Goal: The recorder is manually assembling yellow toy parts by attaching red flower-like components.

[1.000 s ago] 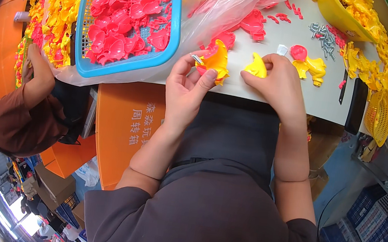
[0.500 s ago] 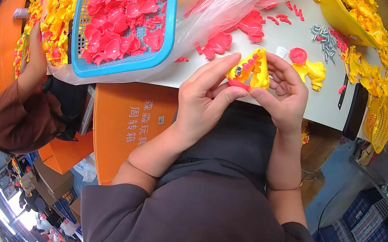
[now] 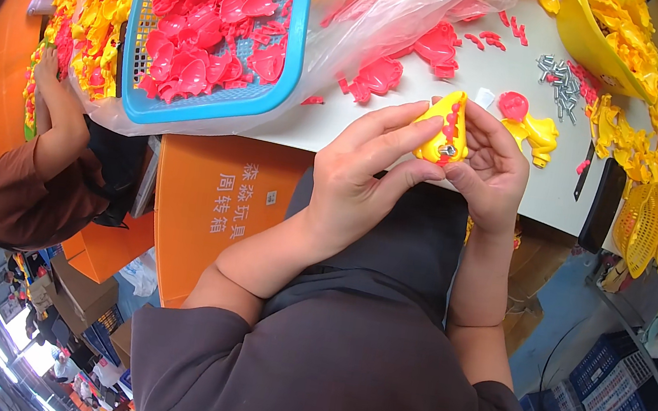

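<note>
Between both hands, above the table's front edge, is a yellow plastic toy part with a row of pink-red pieces down its middle and a small metal piece near its lower end. My left hand grips its left side with thumb and fingers. From the right, my right hand holds it too, the thumb at its lower end and the fingers curled behind. Just beyond the right hand lie a round pink cup-shaped part and a yellow figure-like part on the white table.
A blue basket of pink parts stands left on plastic sheeting, beside piled yellow parts. Metal screws or pins and a yellow tub are at right. A co-worker sits at far left; an orange box stands below the table.
The two yellow sides, apart at the front before, are now together around the pink-red row. Both hands have shifted slightly right in the picture. The co-worker's arm has moved.
</note>
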A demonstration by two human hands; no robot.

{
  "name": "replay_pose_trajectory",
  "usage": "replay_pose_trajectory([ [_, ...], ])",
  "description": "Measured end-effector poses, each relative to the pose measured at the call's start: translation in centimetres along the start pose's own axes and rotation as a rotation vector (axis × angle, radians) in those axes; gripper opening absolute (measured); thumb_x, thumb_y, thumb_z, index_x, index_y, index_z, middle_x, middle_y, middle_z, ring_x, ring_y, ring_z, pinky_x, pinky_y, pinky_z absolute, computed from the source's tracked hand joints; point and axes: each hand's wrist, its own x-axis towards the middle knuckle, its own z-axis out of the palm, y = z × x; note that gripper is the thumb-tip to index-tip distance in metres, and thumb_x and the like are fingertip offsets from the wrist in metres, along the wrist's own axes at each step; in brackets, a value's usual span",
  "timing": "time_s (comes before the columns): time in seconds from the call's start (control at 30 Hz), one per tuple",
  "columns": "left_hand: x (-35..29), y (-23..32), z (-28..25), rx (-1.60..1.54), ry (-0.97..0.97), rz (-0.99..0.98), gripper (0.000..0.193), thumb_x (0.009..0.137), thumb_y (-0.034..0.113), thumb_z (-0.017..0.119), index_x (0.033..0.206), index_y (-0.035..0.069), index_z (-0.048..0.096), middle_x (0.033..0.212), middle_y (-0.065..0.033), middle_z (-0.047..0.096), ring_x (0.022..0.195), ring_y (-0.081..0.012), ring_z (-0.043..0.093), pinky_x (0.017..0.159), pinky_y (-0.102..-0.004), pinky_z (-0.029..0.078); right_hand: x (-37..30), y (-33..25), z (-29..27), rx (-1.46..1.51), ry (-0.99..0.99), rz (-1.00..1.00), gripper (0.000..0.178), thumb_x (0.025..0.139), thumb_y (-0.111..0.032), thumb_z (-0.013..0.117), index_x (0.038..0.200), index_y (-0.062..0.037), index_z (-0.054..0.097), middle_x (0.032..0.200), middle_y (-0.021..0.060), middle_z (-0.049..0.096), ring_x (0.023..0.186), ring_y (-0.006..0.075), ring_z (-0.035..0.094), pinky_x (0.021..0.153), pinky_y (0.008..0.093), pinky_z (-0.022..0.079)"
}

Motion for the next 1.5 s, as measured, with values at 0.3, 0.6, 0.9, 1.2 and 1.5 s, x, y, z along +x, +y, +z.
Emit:
replay_pose_trajectory([
  [0.3,0.6,0.5,0.0,0.054,0.002,0.047,0.041,0.073,0.004,0.078,0.113,0.006,0.069,0.118,-0.0163,0.063,0.102,-0.0249,0.065,0.084,-0.0307,0.054,0.3,0.0,-0.6,-0.019,-0.037,-0.047,0.074,0.074,-0.008,0.082,0.133,0.0126,0.042,0.131,0.0234,0.053,0.12,0.0276,0.056,0.102,0.0367,0.046],
  [0.6,1.2,0.8,-1.0,-0.145,-0.128,-0.048,0.039,0.081,0.002,0.072,0.119,0.0,0.061,0.121,-0.0156,0.06,0.111,-0.0244,0.061,0.092,-0.0336,0.051,0.5,-0.1,-1.9,-0.103,-0.118,0.001,0.072,0.071,-0.005,0.083,0.132,0.0065,0.047,0.132,0.0219,0.053,0.118,0.0289,0.057,0.1,0.0361,0.048],
  [0.9,1.5,0.2,-0.4,-0.243,-0.035,-0.172,0.032,0.085,-0.003,0.068,0.115,-0.008,0.056,0.112,-0.0158,0.063,0.107,-0.0214,0.063,0.094,-0.0316,0.052,1.1,-1.8,1.5,-0.882,-0.156,-0.505,0.061,0.065,-0.006,0.084,0.121,-0.0015,0.06,0.12,0.021,0.062,0.111,0.0308,0.062,0.091,0.0356,0.053],
  [1.2,1.6,0.0,0.1,-0.741,0.006,-0.38,0.023,0.088,0.001,0.066,0.109,-0.006,0.058,0.107,-0.0202,0.066,0.097,-0.0206,0.067,0.085,-0.0302,0.056,-0.2,-2.1,0.4,-0.39,0.042,-0.145,0.064,0.08,-0.017,0.078,0.131,0.007,0.049,0.13,0.0221,0.056,0.117,0.0276,0.058,0.098,0.0341,0.047],
  [1.5,0.9,-2.2,0.7,-0.9,-0.02,-0.166,0.022,0.089,0.0,0.064,0.11,-0.004,0.059,0.11,-0.018,0.065,0.105,-0.0208,0.063,0.091,-0.0322,0.053,-1.5,-2.8,0.5,-0.16,-0.021,0.069,0.048,0.085,-0.004,0.072,0.125,0.0124,0.051,0.112,0.02,0.064,0.102,0.0225,0.065,0.09,0.0288,0.052],
])
